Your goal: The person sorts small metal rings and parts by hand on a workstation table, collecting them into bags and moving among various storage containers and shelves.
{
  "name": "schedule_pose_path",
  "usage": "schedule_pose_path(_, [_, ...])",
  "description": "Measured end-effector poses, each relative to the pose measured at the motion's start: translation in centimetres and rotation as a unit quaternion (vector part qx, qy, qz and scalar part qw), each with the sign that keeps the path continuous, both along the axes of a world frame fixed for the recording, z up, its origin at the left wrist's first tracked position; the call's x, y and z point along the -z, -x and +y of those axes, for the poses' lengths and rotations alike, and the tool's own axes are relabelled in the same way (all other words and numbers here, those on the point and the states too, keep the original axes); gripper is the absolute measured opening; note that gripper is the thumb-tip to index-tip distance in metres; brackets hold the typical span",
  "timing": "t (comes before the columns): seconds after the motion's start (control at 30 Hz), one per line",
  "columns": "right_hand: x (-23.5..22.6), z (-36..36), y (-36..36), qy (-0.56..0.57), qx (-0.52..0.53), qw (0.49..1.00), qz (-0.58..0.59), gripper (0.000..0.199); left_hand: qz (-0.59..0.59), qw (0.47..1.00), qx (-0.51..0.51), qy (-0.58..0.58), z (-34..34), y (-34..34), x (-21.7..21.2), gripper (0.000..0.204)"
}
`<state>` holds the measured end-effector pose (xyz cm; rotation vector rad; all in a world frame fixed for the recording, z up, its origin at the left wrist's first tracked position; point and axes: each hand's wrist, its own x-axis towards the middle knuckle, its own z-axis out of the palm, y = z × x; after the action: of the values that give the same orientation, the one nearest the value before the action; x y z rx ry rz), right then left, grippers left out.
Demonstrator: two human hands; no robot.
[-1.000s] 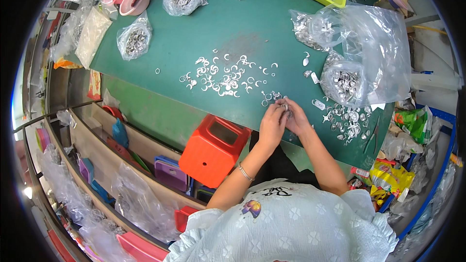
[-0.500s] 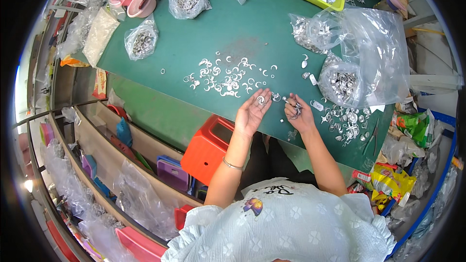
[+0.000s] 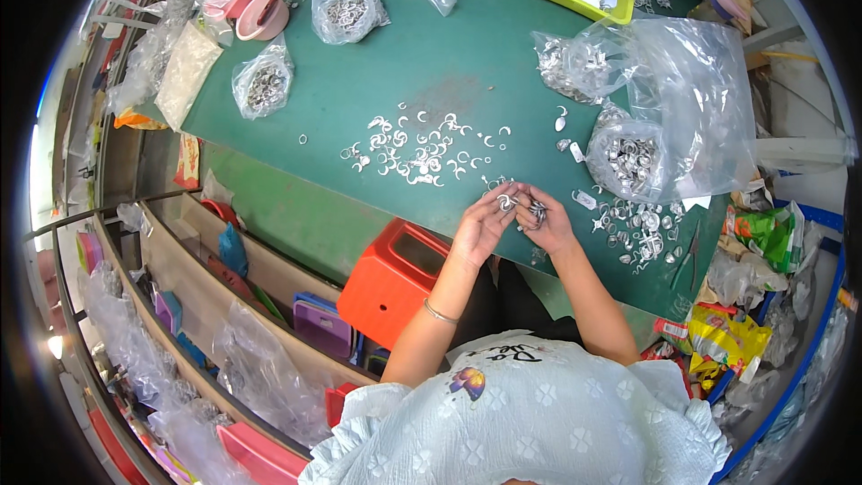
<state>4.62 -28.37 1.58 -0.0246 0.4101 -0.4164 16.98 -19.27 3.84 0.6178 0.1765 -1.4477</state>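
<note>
I looked down on a green worktable (image 3: 467, 63), the biggest thing in view, its surface crowded with bagged stock. A large clear plastic bag (image 3: 691, 99) sprawled at the right, and a smaller bag of metal rings (image 3: 628, 157) sat just under it. A yellow tray (image 3: 575, 2) lay at the far edge, more ring bags (image 3: 346, 11) at the far left, and an orange stool (image 3: 395, 278) stood below the near edge.

Mid-table lay a loose scatter of pale curved pieces (image 3: 417, 148). A second heap of finished-looking metal bits (image 3: 633, 229) lay to the right of the hands.

Both hands met just above the near edge. My left hand (image 3: 480, 229) had fingers pinched together on a small silvery ring (image 3: 505, 203). My right hand (image 3: 549, 226) was closed round a little cluster of dark metal parts (image 3: 537, 210), touching the left hand's fingertips.

I judged the ring light, stiff and smooth, so likely to slip or flick away if squeezed on its curve. The safest hold seemed a fingertip pinch across its flat faces, close to the joining point. It was too small for me to tell whether it had a gap or a clasp.
</note>
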Motion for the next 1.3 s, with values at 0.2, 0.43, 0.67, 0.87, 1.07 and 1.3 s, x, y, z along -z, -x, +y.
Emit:
schedule_pose_path(0.2, [-2.1, 0.4, -0.7, 0.141, 0.029, 0.970, 0.196, 0.022, -0.029, 0.999, -0.021, -0.038, -0.2, 0.8, -0.5, 0.040])
schedule_pose_path(0.43, [-2.4, 1.0, -1.8, 0.155, 0.050, 0.951, 0.261, 0.020, -0.153, 0.985, -0.019, -0.073, -0.7, 1.3, -1.1, 0.038])
schedule_pose_path(0.67, [-1.5, 1.1, -3.1, 0.033, 0.077, 0.967, 0.241, 0.017, -0.506, 0.858, 0.015, -0.092, -0.9, 2.7, -2.1, 0.045])
schedule_pose_path(0.87, [-1.4, 0.9, -2.9, -0.074, 0.047, 0.983, 0.162, 0.015, -0.593, 0.803, 0.009, -0.060, -1.1, 2.5, -3.3, 0.047])
schedule_pose_path(1.07, [-1.3, 0.7, -2.8, -0.093, 0.069, 0.980, 0.161, 0.017, -0.354, 0.933, -0.050, -0.030, -1.4, 1.6, -3.2, 0.046])
schedule_pose_path(1.3, [-1.7, 0.1, -2.3, 0.066, 0.041, 0.971, 0.228, 0.021, -0.038, 0.995, -0.087, -0.014, -0.9, -0.9, -2.5, 0.041])
